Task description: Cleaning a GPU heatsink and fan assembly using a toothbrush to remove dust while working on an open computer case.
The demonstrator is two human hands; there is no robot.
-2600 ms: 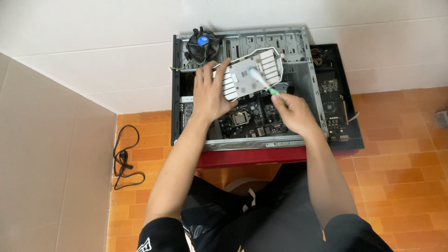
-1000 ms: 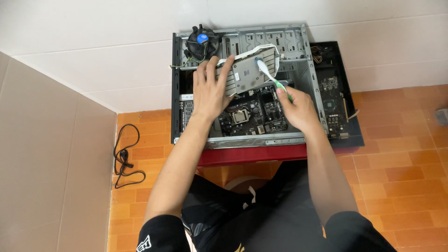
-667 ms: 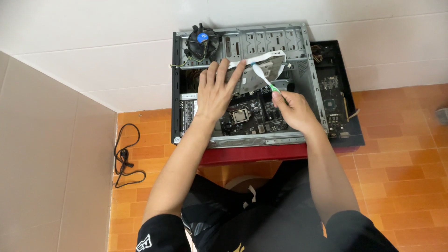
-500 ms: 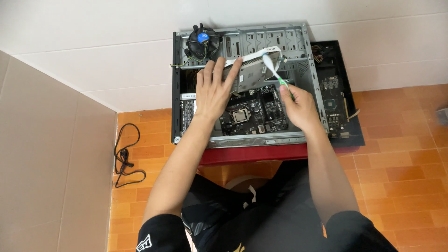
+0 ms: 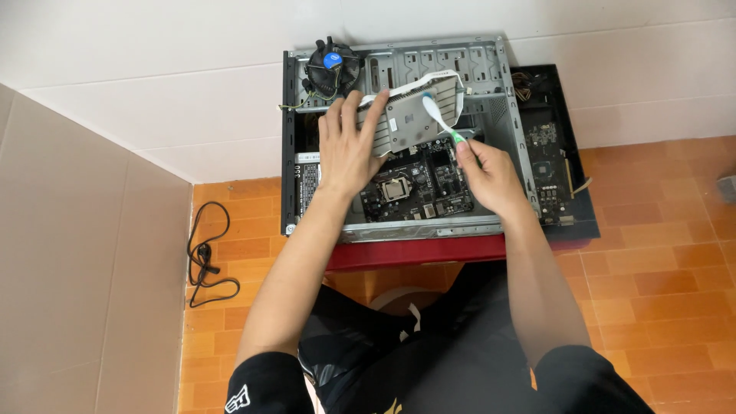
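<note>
Lying open on a red table (image 5: 414,251), the grey case (image 5: 502,115) shows its motherboard (image 5: 418,188), with a round cooler (image 5: 331,69) at its far left corner. Above the board a white-edged card (image 5: 406,119) is held tilted: the left hand (image 5: 349,149) clasps its left edge, fingers spread over it. The right hand (image 5: 487,172), just right of the card, pinches a toothbrush (image 5: 438,119) whose head touches the card's face.
</note>
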